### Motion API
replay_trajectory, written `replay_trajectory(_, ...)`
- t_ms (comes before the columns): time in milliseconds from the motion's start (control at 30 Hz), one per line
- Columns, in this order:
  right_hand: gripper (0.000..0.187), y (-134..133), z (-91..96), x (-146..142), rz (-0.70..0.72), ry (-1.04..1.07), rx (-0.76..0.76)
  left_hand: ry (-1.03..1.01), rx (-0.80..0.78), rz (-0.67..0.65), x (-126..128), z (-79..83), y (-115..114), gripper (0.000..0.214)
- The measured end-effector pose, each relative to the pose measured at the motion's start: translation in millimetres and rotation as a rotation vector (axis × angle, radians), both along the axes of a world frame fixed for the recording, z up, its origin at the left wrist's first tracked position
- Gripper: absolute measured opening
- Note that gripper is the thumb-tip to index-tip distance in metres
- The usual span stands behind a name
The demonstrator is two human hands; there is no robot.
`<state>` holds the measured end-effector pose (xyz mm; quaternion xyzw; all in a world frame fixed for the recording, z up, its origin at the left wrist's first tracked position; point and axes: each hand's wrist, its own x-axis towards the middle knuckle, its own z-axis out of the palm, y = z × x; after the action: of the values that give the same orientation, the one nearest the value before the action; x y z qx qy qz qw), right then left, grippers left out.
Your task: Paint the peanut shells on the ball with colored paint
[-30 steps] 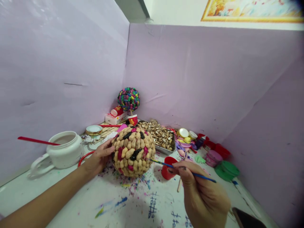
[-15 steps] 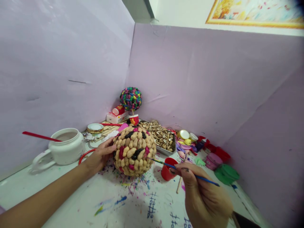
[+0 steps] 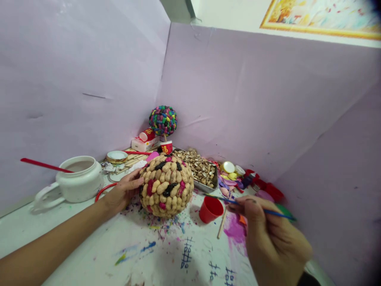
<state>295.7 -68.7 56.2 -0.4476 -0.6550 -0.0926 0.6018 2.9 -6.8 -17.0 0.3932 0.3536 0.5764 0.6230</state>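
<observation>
A ball covered in peanuts (image 3: 166, 186) rests on the table, mostly bare shell colour with some nuts painted black and magenta. My left hand (image 3: 126, 190) lies against its left side, fingers spread along the shells and the thumb nearer me. In my right hand (image 3: 268, 230) a thin blue paintbrush (image 3: 247, 205) is pinched between thumb and fingers. Its tip is apart from the ball, above and behind the rim of a red cup (image 3: 210, 209). The inside of the cup is mostly hidden.
A white mug-like pot (image 3: 79, 180) with a red stick stands at left. Behind the ball are a metal tray of shells (image 3: 205, 171), a multicoloured ball on a stick (image 3: 163, 120) and a tissue pack (image 3: 144, 143). Paint jars and lids (image 3: 228, 167) crowd the back right. A wooden stick (image 3: 222, 224) lies beside the cup.
My right hand has drawn the brush away from the ball's right side, toward the right. The left hand stays on the ball. The whole view has shifted slightly.
</observation>
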Motion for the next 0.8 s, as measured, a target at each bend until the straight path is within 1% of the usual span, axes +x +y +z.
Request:
replay_trajectory(67, 0.024, 8, 3.7, 14, -0.121, 0.038, -0.079, 0.0, -0.001, 0.002, 0, -1.1, 1, 0.053)
replay_trajectory(133, 0.034, 18, 3.3, 26, -0.184, 0.007, -0.204, -0.018, 0.003, -0.011, 0, -1.5, 1, 0.053)
replay_trajectory(200, 0.043, 31, -3.4, 32, -0.18, -0.046, -0.341, -0.032, 0.003, -0.018, 1, -1.6, 0, 0.053)
replay_trajectory(267, 0.051, 42, -15.2, 34, -0.163, -0.081, -0.421, -0.03, -0.003, -0.018, 1, -1.6, 0, 0.052)
replay_trajectory(367, 0.057, 53, -32.9, 30, -0.119, -0.132, -0.496, -0.023, -0.007, -0.013, 0, -1.2, 0, 0.053)
replay_trajectory(433, 0.06, 57, -38.2, 30, -0.106, -0.148, -0.528, -0.02, -0.007, -0.01, 0, -0.8, 0, 0.056)
replay_trajectory(467, 0.06, 58, -37.8, 31, -0.106, -0.147, -0.536, -0.014, -0.006, -0.008, 0, -0.7, 1, 0.057)
replay_trajectory(533, 0.058, 55, -31.2, 35, -0.11, -0.133, -0.54, 0.003, -0.003, -0.006, 0, -0.4, 1, 0.058)
replay_trajectory(633, 0.052, 39, -11.1, 37, -0.117, -0.065, -0.486, 0.022, 0.011, 0.001, 1, 0.2, 0, 0.058)
replay_trajectory(667, 0.047, 31, -3.8, 35, -0.106, -0.016, -0.432, 0.022, 0.015, 0.005, 1, 0.7, -1, 0.057)
replay_trajectory(733, 0.038, 13, 8.3, 27, -0.156, 0.102, -0.26, 0.02, 0.013, 0.009, 2, 2.0, -1, 0.057)
replay_trajectory(767, 0.034, 4, 12.3, 21, -0.164, 0.148, -0.152, 0.018, 0.011, 0.008, 3, 2.7, -2, 0.057)
replay_trajectory(800, 0.03, -4, 14.6, 15, -0.131, 0.172, -0.117, 0.017, 0.011, 0.006, 3, 3.3, -2, 0.058)
